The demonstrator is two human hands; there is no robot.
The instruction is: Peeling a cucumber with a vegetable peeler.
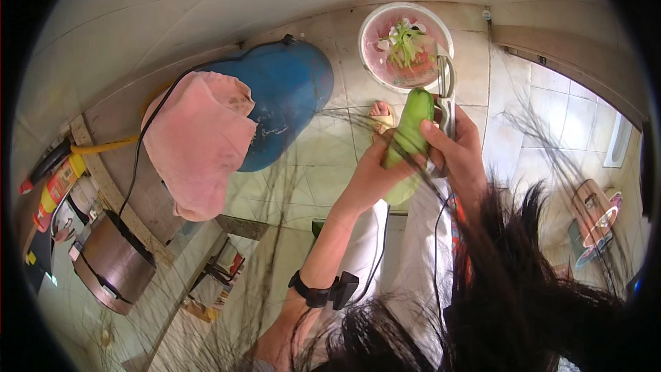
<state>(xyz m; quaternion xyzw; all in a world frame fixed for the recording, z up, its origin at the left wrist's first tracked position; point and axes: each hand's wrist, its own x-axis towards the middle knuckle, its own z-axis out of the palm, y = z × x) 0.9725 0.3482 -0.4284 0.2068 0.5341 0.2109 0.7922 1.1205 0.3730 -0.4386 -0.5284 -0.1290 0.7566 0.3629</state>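
Note:
A pale green, partly peeled gourd-like vegetable [413, 124] is held lengthwise in front of me, its darker green end pointing away. My left hand [379, 165] grips its lower middle. My right hand [457, 144] is closed around the handle of a metal peeler [448, 95], with the thumb resting against the vegetable's side. The peeler's head reaches over the rim of a round pink-lined bin with a white rim [367, 64]. Green and whitish peelings [405, 44] lie in that bin, just beyond the vegetable.
A blue gas cylinder [289, 98], partly under a pink cloth [199, 144], stands on the tiled floor at left. Further left are a metallic rice cooker [113, 263] and a yellow hose [106, 145]. A sandalled foot [379, 113] is near the bin. Loose hair crosses the view.

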